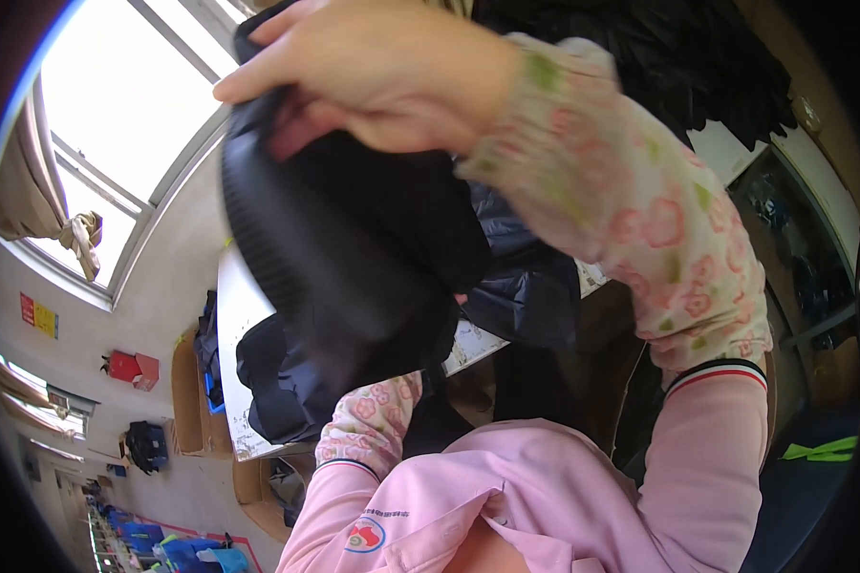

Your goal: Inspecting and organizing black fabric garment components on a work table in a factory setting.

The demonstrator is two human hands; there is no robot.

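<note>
My right hand is raised close to the camera and grips a black garment by its ribbed edge. The garment hangs in a bunch in front of my chest. My left forearm, in a floral sleeve cover, reaches up under the cloth; the left hand itself is hidden behind the garment. Behind it a dark navy padded garment lies on a white worktable.
More dark clothing lies on the table's left part. A heap of black fabric sits at the upper right. Cardboard boxes stand beside the table, a bright window is at the left, and blue crates stand far off.
</note>
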